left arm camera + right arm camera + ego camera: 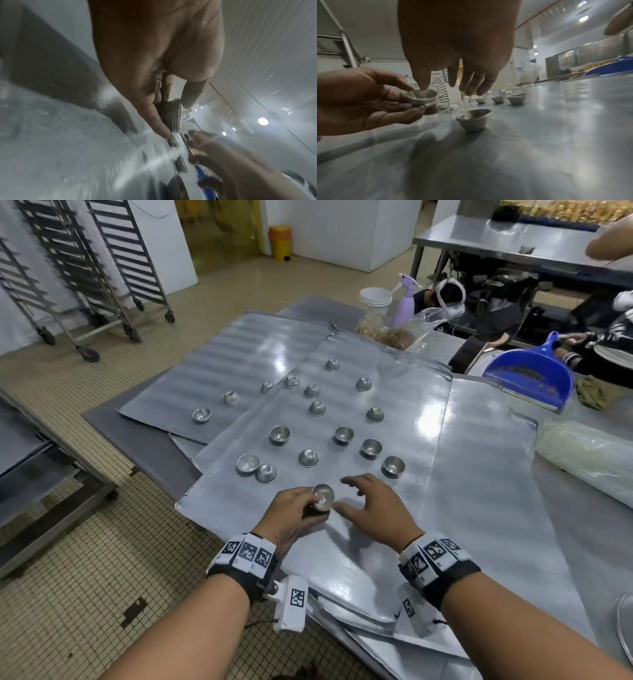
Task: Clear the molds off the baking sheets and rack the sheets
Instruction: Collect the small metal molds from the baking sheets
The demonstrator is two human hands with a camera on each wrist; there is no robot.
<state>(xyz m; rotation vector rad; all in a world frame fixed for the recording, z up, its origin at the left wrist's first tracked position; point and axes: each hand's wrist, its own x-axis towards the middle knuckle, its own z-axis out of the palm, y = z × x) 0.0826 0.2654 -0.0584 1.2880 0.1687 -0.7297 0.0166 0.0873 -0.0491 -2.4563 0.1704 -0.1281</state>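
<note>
Sixteen loose metal molds [317, 408] sit mid-frame, and one nested stack of molds [323, 496] lower centre. Three wheeled racks [113, 251] upper left. One blue dustpan [529, 374] right.

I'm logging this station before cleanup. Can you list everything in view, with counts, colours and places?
baking sheets: several, silver, overlapping on the table
loose molds: about sixteen, silver, scattered on the baking sheets
mold stack: one, silver, in the left hand
racks: several, grey, wheeled, far left
dustpan: one, blue, right side
spray bottle: one, lilac, table's far edge
left hand: its grip holds the mold stack
right hand: open, beside the stack
</note>
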